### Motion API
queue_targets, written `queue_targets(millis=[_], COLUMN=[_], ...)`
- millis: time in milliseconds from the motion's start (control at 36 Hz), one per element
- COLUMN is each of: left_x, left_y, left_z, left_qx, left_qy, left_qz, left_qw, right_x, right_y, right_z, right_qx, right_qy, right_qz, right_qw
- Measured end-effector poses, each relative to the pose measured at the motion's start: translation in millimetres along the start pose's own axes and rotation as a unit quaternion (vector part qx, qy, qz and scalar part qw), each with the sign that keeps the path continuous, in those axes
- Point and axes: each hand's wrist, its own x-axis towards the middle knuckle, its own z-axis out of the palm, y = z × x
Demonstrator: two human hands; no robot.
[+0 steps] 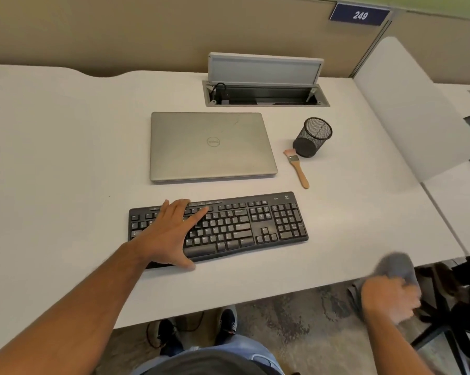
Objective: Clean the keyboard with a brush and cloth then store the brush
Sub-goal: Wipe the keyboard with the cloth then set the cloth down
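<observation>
The black keyboard (219,226) lies flat on the white bench (66,158), near its front edge. The left hand (171,231) rests on the keyboard's left half, fingers straight and spread over the keys, thumb at the front edge — it grips nothing. The right hand (388,299) is off the bench's front right corner, well apart from the keyboard, its fingers curled round a grey cloth (399,266) that bunches above the knuckles; this part is blurred.

The brush (297,167) with its wooden handle lies on the bench behind the keyboard's right end, out of both hands, bristles pointing away and just beside a black mesh pen cup (313,138). A closed silver laptop (212,146) sits between the keyboard and an open cable hatch (265,77) at the back.
</observation>
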Motion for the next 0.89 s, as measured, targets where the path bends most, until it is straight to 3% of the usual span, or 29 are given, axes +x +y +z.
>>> queue_targets(millis=[56,111,167,222,306,389,639,778,889], left_x=[1,1,1,2,2,2,4,10,15], left_y=[-1,-1,-1,-1,-2,0,1,5,7], left_z=[1,1,1,0,-1,-4,4,7,15], left_qx=[-0.002,-0.003,-0.003,-0.008,-0.020,-0.029,-0.019,-0.036,-0.035], left_qy=[-0.002,-0.003,-0.009,-0.017,-0.024,-0.017,0.009,0.037,0.082], left_qz=[-0.001,-0.004,-0.005,-0.004,-0.006,-0.015,-0.029,-0.051,-0.066], left_qw=[1.000,1.000,1.000,1.000,0.999,0.999,0.999,0.997,0.994], right_x=[2,5,0,-8,-12,-21,-8,-13,-11], right_y=[9,14,9,-7,-40,-72,-103,-104,-108], right_z=[-7,-10,-21,-34,-37,-32,-11,-2,0], right_qx=[0.016,0.065,0.167,0.218,0.110,0.062,-0.042,-0.045,-0.049], right_qy=[0.000,0.030,0.070,0.083,0.095,0.071,0.012,-0.021,-0.053], right_qz=[0.086,0.078,0.009,-0.115,-0.343,-0.425,-0.497,-0.480,-0.511], right_qw=[0.996,0.994,0.983,0.966,0.928,0.900,0.866,0.876,0.857])
